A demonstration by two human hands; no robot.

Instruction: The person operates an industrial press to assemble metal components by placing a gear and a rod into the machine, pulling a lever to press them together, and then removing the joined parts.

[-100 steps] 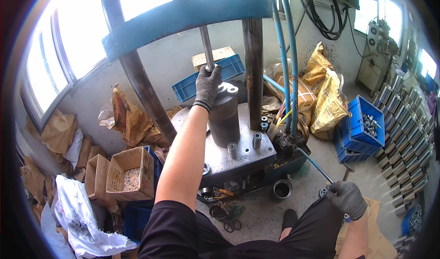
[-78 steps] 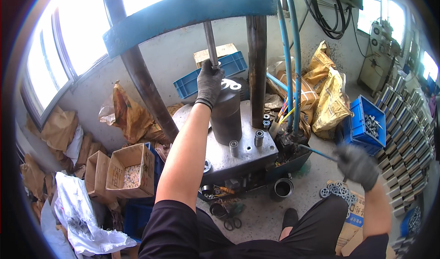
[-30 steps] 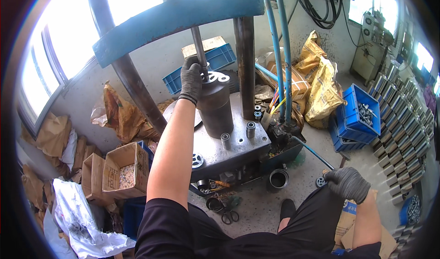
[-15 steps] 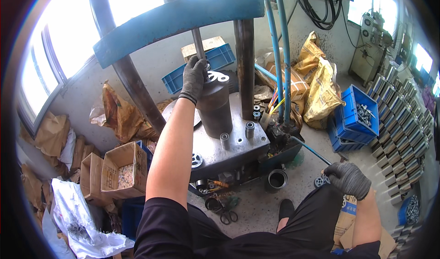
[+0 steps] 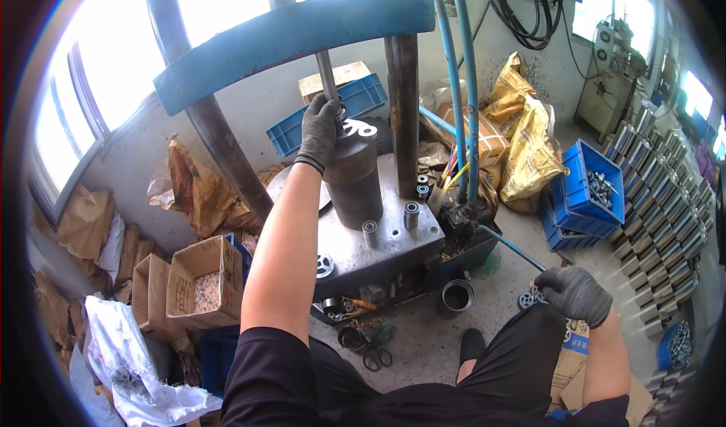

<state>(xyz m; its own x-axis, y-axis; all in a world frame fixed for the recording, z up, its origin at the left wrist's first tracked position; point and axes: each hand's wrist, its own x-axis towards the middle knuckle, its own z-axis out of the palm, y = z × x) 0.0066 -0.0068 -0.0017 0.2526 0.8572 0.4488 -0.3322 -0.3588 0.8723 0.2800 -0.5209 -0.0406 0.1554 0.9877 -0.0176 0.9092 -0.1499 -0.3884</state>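
My left hand (image 5: 320,134), in a dark grey glove, reaches up to the top of a dark metal cylinder (image 5: 357,189). Its fingers curl round the lower end of the vertical press rod (image 5: 327,75); what they grip is hidden. Beside them, a pale piece with round openings (image 5: 359,128) lies on the cylinder's top. The cylinder stands upright on the steel press table (image 5: 416,249), near several small ribbed metal cylinders (image 5: 411,214). At the right, my gloved right hand (image 5: 576,295) is closed round the end of a blue lever (image 5: 514,247) that runs to the press's side.
Steel columns (image 5: 402,94) and a blue crossbeam (image 5: 302,38) frame the press. Cardboard boxes (image 5: 204,283) stand at left, and blue crates (image 5: 586,193) with metal parts at right. Stacked metal tubes (image 5: 658,215) line the right side. A round pot (image 5: 456,297) and scissors (image 5: 376,357) lie on the floor.
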